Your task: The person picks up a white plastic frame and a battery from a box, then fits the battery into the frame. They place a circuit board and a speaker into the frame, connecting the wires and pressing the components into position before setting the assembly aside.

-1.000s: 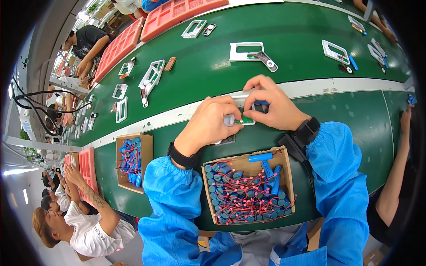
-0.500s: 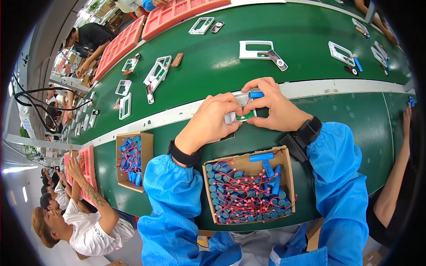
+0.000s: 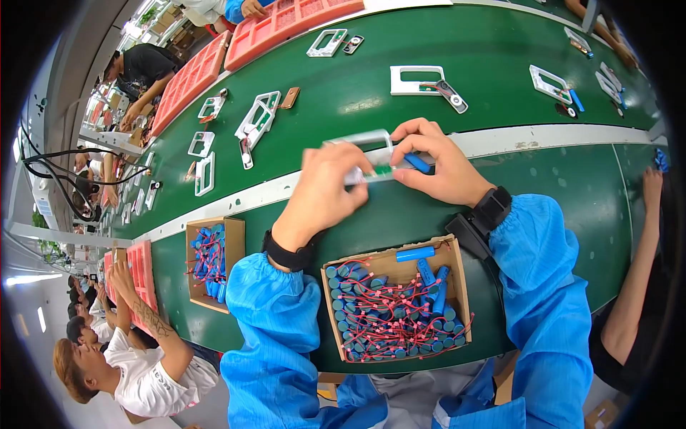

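Over the white strip of the workbench, my two hands hold up a white plastic frame (image 3: 371,136) with a rectangular opening and a green circuit board (image 3: 384,171) along its near side. My left hand (image 3: 325,179), slightly blurred, pinches the frame's left end. At the right end, my right hand (image 3: 441,166) closes around a blue cylindrical battery (image 3: 416,163), its fingertips also touching the frame. Whether the battery is wired to the board is hidden by the fingers. Below my hands sits a cardboard box (image 3: 468,286) filled with blue batteries on red leads; one battery (image 3: 415,254) lies across its far edge.
A smaller cardboard box (image 3: 234,261) of batteries stands to the left. Several white frames (image 3: 416,80) with small parts lie on the green belt (image 3: 336,107) beyond. Pink-red trays (image 3: 286,25) line the far side. Other people work at left and right.
The white frame has been tilted and raised, so its opening now shows between my hands. My left hand has shifted left, and the battery in my right hand has angled downward.
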`<state>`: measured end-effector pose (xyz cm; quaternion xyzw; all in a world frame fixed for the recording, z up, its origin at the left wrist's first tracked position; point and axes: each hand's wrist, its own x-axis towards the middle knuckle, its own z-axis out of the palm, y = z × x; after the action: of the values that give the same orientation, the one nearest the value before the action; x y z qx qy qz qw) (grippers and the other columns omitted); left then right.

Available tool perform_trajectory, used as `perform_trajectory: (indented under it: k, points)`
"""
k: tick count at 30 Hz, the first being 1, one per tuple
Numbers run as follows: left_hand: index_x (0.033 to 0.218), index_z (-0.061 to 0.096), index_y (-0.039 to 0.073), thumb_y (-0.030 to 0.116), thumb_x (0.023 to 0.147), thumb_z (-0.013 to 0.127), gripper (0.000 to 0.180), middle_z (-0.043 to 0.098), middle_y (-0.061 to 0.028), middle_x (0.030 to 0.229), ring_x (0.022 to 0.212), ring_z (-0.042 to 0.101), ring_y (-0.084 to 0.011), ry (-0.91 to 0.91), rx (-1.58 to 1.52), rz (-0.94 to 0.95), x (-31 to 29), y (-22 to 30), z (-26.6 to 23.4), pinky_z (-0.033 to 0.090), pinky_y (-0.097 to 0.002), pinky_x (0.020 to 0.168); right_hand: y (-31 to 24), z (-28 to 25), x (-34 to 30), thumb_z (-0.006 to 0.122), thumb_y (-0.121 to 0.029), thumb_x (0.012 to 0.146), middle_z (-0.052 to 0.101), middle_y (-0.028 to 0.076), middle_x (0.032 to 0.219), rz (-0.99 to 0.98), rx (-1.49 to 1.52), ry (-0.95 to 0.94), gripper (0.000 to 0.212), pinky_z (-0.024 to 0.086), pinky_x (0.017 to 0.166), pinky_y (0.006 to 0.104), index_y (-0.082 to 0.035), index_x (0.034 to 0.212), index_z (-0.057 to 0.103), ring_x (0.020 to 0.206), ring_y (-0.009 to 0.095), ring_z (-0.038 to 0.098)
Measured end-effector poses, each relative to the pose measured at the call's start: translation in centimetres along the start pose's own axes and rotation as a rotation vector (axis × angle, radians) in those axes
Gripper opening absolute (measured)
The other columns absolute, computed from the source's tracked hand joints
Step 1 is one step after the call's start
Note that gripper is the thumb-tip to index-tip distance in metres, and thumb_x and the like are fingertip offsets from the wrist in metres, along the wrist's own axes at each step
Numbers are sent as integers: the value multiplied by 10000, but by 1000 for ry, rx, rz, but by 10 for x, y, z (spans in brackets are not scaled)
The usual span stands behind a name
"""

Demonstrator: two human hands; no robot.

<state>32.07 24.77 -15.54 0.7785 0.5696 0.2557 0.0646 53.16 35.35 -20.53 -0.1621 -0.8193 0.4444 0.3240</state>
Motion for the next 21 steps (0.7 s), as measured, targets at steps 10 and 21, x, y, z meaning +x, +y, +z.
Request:
perform_trajectory:
  k: [10, 21]
  points:
    - [881, 739, 117, 120, 700, 791, 188, 593, -75, 1258, 1234, 506, -287, -408, -158, 113, -12, 81, -33, 341, -435, 1010, 0, 3, 1, 738, -121, 827, 527, 55, 1226, 18, 33, 43, 156, 399, 1001, 361, -118, 958, 654, 1169, 228, 504]
    - [872, 788, 126, 282, 705, 799, 229, 607, -53, 1210, 1189, 505, -243, -469, 432, 76, -29, 114, -17, 355, -434, 985, -9, 2, 4, 719, -87, 822, 530, 56, 1224, 38, 8, 28, 143, 408, 991, 359, -111, 947, 653, 1169, 223, 505]
